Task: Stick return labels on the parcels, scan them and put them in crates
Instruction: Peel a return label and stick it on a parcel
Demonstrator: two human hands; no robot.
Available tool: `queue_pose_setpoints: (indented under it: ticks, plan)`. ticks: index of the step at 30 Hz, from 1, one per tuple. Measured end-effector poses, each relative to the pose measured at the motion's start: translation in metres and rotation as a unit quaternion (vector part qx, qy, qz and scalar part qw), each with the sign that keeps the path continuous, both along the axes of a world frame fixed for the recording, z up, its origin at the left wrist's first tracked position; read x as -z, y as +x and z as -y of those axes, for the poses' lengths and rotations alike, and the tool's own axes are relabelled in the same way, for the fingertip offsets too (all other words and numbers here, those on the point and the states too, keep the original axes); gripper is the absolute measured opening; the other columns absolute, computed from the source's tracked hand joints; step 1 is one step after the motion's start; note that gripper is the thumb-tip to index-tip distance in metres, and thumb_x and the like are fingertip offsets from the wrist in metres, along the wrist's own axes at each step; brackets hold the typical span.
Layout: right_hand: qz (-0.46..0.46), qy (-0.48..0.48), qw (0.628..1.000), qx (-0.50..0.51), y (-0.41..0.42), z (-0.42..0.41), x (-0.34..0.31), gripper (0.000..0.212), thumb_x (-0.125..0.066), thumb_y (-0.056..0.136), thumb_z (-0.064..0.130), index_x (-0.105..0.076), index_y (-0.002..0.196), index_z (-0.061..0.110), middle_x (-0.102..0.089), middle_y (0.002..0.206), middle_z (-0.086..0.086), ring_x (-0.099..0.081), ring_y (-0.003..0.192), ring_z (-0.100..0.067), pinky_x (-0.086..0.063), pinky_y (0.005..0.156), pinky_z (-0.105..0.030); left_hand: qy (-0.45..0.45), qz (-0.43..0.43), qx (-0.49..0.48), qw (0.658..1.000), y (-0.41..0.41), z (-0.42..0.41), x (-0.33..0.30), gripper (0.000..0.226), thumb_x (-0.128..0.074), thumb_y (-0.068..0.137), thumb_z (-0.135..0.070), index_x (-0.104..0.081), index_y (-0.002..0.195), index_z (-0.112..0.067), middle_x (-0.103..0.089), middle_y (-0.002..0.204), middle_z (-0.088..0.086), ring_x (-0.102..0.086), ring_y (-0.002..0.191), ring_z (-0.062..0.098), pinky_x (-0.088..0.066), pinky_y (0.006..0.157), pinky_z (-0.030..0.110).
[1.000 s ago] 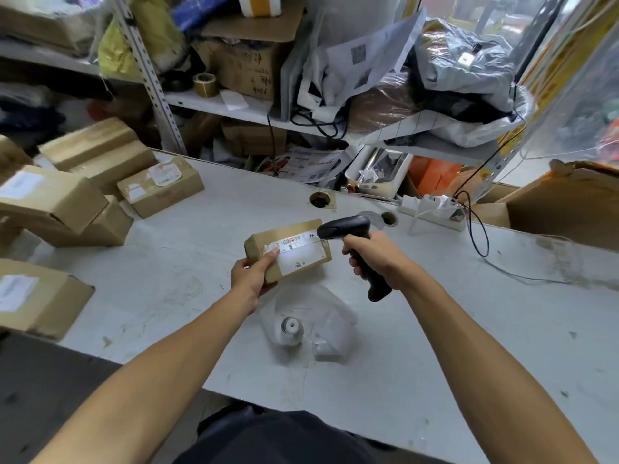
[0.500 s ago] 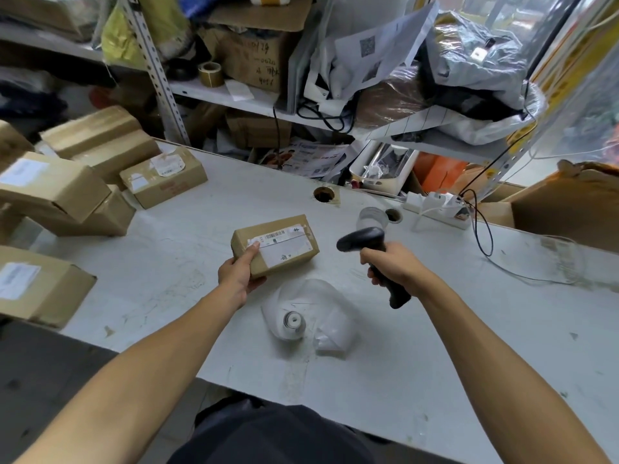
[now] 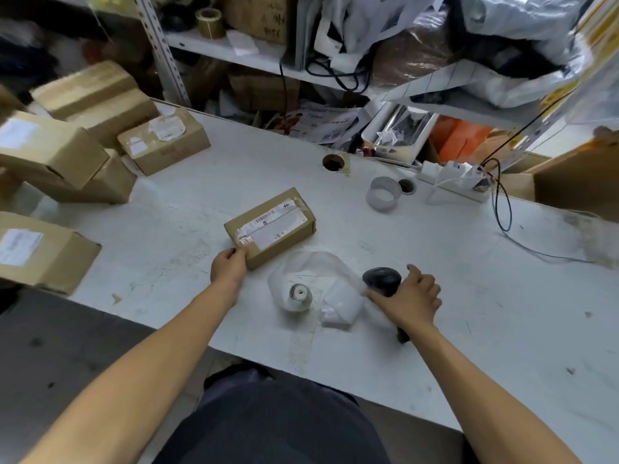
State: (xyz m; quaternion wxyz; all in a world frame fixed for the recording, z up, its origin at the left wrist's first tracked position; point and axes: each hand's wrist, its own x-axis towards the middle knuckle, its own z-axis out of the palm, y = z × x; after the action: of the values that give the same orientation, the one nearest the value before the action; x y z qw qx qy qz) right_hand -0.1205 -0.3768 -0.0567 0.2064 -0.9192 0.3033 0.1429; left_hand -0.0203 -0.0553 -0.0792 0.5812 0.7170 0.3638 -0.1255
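A small brown parcel (image 3: 271, 226) with a white barcode label on top sits on the white table (image 3: 435, 262). My left hand (image 3: 229, 267) grips its near left corner. The black handheld scanner (image 3: 382, 279) lies low on the table to the right, its head pointing left. My right hand (image 3: 410, 296) covers its handle with fingers loosely spread over it; whether they still grip it is hidden. A label roll (image 3: 299, 294) in crumpled clear plastic lies between my hands.
Several labelled cardboard boxes (image 3: 164, 140) are stacked at the table's left. A clear tape roll (image 3: 383, 194), two cable holes, a power strip (image 3: 455, 177) and a black cable lie at the back. Cluttered shelves stand behind. A large carton (image 3: 579, 175) sits far right.
The parcel has gone from held up to resting on the table. My right hand has lowered the scanner from pointing at the label down onto the table.
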Motion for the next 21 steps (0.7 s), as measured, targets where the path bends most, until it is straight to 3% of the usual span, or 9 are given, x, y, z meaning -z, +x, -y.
queue_pose_setpoints:
  ticks: [2,4,6,9,12,15,18,21]
  plan:
    - [0.159,-0.076,0.975,-0.132,-0.001,-0.016,-0.001,0.094,-0.081,0.071,0.057,-0.039,0.146,0.019,-0.034,0.133,-0.008,-0.035,0.123,-0.032,-0.031,0.102,-0.047,-0.004,0.002,-0.039,0.999,-0.010,0.003,0.002,0.038,-0.060,0.092,-0.041,-0.065,0.114,-0.010,-0.066,0.108,0.008,-0.061,0.106,0.032,-0.051,0.099,0.047]
    - [0.228,-0.072,0.917,-0.320,0.007,-0.035,-0.006,0.074,-0.080,0.076,0.039,-0.049,0.141,0.024,-0.039,0.131,-0.004,-0.043,0.117,-0.031,-0.037,0.096,-0.046,-0.010,-0.003,-0.095,0.995,-0.020,0.008,0.004,0.059,-0.058,0.089,-0.041,-0.054,0.136,-0.007,-0.063,0.123,0.016,-0.058,0.118,0.039,-0.050,0.101,0.050]
    - [0.196,-0.022,0.868,-0.456,0.022,-0.059,-0.007,0.068,-0.077,0.078,0.024,-0.052,0.142,0.025,-0.047,0.136,-0.003,-0.047,0.117,-0.030,-0.043,0.094,-0.043,-0.016,-0.002,-0.134,0.991,-0.030,0.016,0.002,0.055,-0.055,0.093,-0.036,-0.047,0.144,-0.015,-0.059,0.122,0.007,-0.059,0.117,0.036,-0.051,0.101,0.047]
    - [0.102,0.030,0.838,-0.534,0.043,-0.095,-0.002,0.064,-0.074,0.077,0.017,-0.056,0.138,0.026,-0.053,0.138,-0.001,-0.044,0.121,-0.027,-0.044,0.091,-0.039,-0.007,0.009,-0.135,0.991,-0.045,0.026,-0.002,0.048,-0.052,0.099,-0.030,-0.044,0.144,-0.018,-0.057,0.124,0.002,-0.059,0.112,0.031,-0.049,0.093,0.041]
    - [0.043,0.096,0.880,-0.464,0.057,-0.114,0.002,0.039,-0.071,0.083,0.020,-0.064,0.122,0.024,-0.065,0.120,0.001,-0.057,0.111,-0.023,-0.049,0.082,-0.036,0.081,0.074,-0.039,0.993,-0.067,0.029,-0.005,0.044,-0.054,0.100,-0.021,-0.043,0.143,-0.017,-0.052,0.122,0.000,-0.054,0.114,0.023,-0.044,0.091,0.034]
    - [0.052,0.238,0.926,-0.289,0.062,-0.117,0.005,0.028,-0.078,0.082,0.029,-0.067,0.103,0.014,-0.071,0.100,-0.004,-0.066,0.091,-0.022,-0.054,0.077,-0.038,0.209,0.206,0.114,0.949,-0.083,0.022,-0.002,0.043,-0.063,0.095,-0.022,-0.047,0.135,-0.018,-0.046,0.118,-0.006,-0.048,0.111,0.015,-0.052,0.089,0.037]
    - [0.002,0.442,0.893,-0.087,0.064,-0.114,0.005,0.028,-0.084,0.082,0.026,-0.064,0.091,0.009,-0.075,0.097,-0.017,-0.073,0.087,-0.026,-0.061,0.078,-0.040,0.263,0.294,0.228,0.890,-0.088,0.017,0.000,0.048,-0.071,0.085,-0.035,-0.055,0.127,-0.019,-0.050,0.119,-0.007,-0.051,0.107,0.013,-0.052,0.079,0.027]
    - [-0.035,0.522,0.852,-0.031,0.062,-0.112,-0.002,0.026,-0.080,0.087,0.022,-0.060,0.088,0.005,-0.074,0.096,-0.018,-0.073,0.084,-0.027,-0.062,0.075,-0.036,0.283,0.343,0.321,0.836,-0.090,0.019,0.000,0.056,-0.076,0.078,-0.044,-0.063,0.128,-0.022,-0.057,0.120,-0.007,-0.055,0.109,0.012,-0.054,0.079,0.025]
